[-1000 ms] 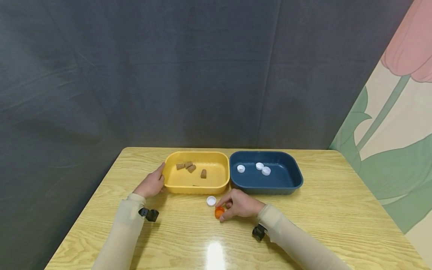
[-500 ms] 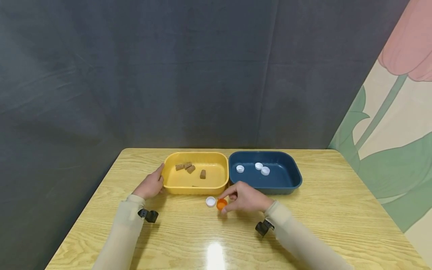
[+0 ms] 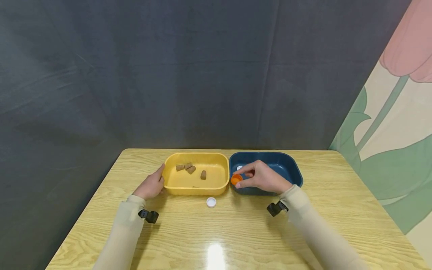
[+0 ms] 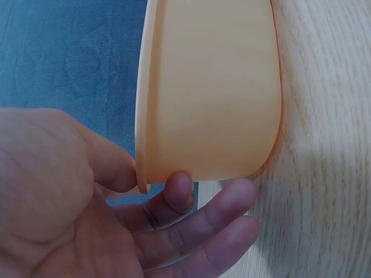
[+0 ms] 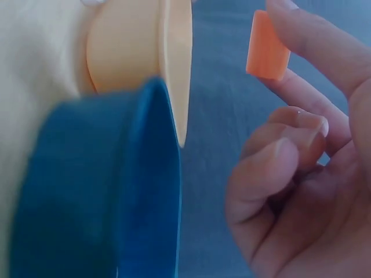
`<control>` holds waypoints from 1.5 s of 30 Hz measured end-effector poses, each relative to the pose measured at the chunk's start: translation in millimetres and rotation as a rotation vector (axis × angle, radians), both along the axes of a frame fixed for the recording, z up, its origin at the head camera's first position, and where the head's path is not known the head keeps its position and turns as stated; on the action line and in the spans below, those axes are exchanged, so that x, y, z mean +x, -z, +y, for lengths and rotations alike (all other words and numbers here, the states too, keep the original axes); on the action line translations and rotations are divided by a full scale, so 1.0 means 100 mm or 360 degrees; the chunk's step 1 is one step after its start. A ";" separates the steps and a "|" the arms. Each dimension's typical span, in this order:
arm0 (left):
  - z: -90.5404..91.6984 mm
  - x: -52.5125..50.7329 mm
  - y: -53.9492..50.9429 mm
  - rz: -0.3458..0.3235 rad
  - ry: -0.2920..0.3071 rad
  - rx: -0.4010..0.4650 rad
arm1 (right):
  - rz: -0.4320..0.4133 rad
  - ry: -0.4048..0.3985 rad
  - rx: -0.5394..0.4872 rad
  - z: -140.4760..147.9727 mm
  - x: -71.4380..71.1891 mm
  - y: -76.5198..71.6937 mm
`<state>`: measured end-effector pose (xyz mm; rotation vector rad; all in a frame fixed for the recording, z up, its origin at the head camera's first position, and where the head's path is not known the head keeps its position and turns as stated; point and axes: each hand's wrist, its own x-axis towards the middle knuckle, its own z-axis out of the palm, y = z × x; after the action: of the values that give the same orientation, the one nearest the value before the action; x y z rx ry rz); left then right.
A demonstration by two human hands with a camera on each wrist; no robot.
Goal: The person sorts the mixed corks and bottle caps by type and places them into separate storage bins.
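My right hand (image 3: pixel 264 178) pinches an orange bottle cap (image 3: pixel 237 179) between thumb and finger, above the near left part of the blue bin (image 3: pixel 298 179). In the right wrist view the orange cap (image 5: pixel 268 46) is seen side-on, apart from both bins, and the other fingers are curled. My left hand (image 3: pixel 150 185) holds the left end of the yellow bin (image 3: pixel 195 191), its thumb at the rim and its fingers at the outer wall in the left wrist view. A white bottle cap (image 3: pixel 211 202) lies on the table in front of the yellow bin.
Several brown cork-like pieces (image 3: pixel 191 170) lie inside the yellow bin. One white cap (image 3: pixel 239 168) shows in the blue bin; my right hand covers part of that bin. The bins stand side by side on the wooden table (image 3: pixel 182 232), with a dark curtain (image 3: pixel 202 82) behind.
My right hand has lifted the orange cap off the table and carried it up and right, over the blue bin. The left hand and yellow bin have stayed in place.
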<state>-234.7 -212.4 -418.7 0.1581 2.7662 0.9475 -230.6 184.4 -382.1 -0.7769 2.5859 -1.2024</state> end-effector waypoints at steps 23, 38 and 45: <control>0.02 0.02 -0.03 0.0017 0.0004 -0.0006 | -0.0025 0.0290 0.0227 0.48 -0.67 -0.14; 0.03 0.02 -0.06 -0.0003 -0.0012 -0.0010 | -0.0212 0.0304 0.0505 0.49 -0.92 0.06; 0.02 0.00 -0.03 -0.0017 -0.0007 0.0002 | -0.0228 0.0289 0.0564 0.51 -0.92 0.07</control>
<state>-234.5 -210.7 -415.8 0.1467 2.7572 0.9479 -322.6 235.6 -389.2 -0.3775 2.6817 -0.7695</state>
